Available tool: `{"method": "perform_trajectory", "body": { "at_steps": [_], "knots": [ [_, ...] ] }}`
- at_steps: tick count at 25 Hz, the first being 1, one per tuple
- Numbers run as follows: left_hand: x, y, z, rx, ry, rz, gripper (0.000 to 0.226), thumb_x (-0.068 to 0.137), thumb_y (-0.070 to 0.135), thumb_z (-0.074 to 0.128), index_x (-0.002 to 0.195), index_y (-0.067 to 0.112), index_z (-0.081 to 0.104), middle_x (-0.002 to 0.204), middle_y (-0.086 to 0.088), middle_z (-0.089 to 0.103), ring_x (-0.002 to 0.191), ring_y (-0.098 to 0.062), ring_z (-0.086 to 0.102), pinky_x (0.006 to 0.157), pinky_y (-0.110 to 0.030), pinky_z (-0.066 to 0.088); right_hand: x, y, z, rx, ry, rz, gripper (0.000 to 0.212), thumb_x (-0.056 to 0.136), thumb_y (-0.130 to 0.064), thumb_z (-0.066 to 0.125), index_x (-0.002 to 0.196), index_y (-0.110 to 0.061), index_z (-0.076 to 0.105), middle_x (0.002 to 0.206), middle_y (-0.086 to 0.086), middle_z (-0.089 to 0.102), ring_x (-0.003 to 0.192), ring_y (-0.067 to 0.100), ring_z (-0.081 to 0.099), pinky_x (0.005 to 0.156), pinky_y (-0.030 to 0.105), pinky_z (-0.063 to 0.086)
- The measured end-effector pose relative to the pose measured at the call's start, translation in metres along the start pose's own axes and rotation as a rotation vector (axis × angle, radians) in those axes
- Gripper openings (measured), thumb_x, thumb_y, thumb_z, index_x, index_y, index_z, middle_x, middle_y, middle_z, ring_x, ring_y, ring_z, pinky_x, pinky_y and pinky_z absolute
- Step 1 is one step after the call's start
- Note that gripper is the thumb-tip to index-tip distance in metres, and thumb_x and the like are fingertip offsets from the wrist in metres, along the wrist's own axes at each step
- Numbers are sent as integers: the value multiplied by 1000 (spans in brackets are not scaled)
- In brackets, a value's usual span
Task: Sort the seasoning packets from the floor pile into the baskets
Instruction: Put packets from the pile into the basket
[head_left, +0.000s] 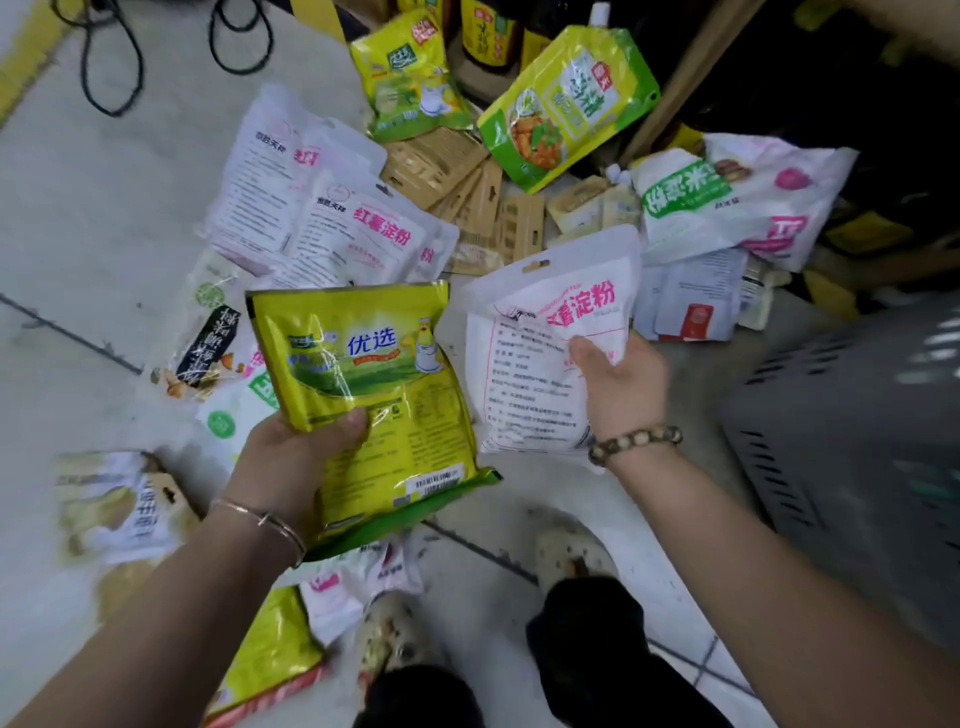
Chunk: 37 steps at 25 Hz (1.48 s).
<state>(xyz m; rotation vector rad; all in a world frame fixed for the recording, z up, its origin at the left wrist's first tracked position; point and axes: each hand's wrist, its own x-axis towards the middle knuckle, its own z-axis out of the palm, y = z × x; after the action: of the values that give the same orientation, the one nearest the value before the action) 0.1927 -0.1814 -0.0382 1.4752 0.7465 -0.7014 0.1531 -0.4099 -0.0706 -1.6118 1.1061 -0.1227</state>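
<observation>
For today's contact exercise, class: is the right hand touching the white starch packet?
Touching. The head view shows the right hand gripping the white starch packet, with its thumb pressed across the packet's front.

Pale, seemingly tiled floor

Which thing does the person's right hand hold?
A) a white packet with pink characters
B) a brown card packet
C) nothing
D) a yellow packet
A: the right hand grips the white packet with pink characters, while the yellow packet is in the left hand.
</observation>
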Motion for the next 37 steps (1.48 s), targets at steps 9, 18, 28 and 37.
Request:
{"method": "perform_trajectory", "body": {
  "at_steps": [9, 18, 28, 37],
  "knots": [
    [-153, 93, 44, 155, -121, 94, 17, 79, 1, 62, 89, 13, 68, 74, -2, 74, 64, -20, 70, 53, -33, 57, -81, -109, -129, 40, 202, -17, 22, 87, -11, 62, 72, -25, 57, 70, -8, 60, 69, 10, 56, 68, 27, 48],
    [-249, 80, 224, 494, -402, 340, 26, 76, 2, 71, 82, 26, 65, 67, 20, 69, 65, 5, 64, 65, -21, 51, -72, -92, -357, -63, 608, 60, 6, 87, -16, 61, 89, -17, 66, 72, -17, 59, 69, 0, 55, 67, 14, 41],
    [-217, -48, 461, 1062, -708, 495, 53, 79, 10, 68, 128, 15, 50, 121, -7, 62, 113, -26, 56, 95, -35, 43, -22, 54, -506, -56, 941, 406, 16, 88, -17, 57, 98, -10, 67, 86, 1, 64, 78, 14, 58, 66, 23, 41],
    [-180, -114, 538, 1381, -679, 620, 81, 81, 23, 70, 147, 21, 23, 142, -11, 43, 123, -33, 46, 99, -44, 40, 13, 112, -518, -151, 926, 571, 47, 82, -11, 51, 128, -13, 44, 106, 5, 58, 78, 19, 54, 65, 28, 41]
  ]
}}
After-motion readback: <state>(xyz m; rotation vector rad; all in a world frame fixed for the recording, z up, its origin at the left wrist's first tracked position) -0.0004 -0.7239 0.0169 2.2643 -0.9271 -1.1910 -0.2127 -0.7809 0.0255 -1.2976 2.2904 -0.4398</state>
